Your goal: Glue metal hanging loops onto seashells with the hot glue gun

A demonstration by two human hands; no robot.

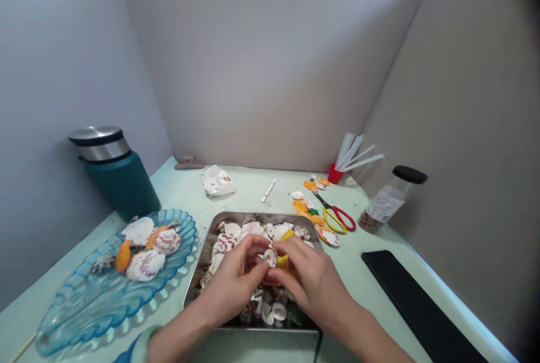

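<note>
Over the metal tray (198, 273) full of shells, my left hand (238, 273) and my right hand (306, 273) meet. A small whitish shell (270, 257) is pinched between the fingertips of both hands. Just behind it, a yellow piece (283, 260) shows partly, near my right fingers. White and purple-striped shells (226, 242) lie in the tray around my hands. My palms and wrists hide part of the tray's contents.
A blue leaf-shaped dish (101, 295) with shells and a teal bottle (122, 183) stand left. Scissors (337, 216), orange shells (307, 214), a red cup (335, 174) of white sticks, a jar (390, 200) and a black slab (413, 301) are right.
</note>
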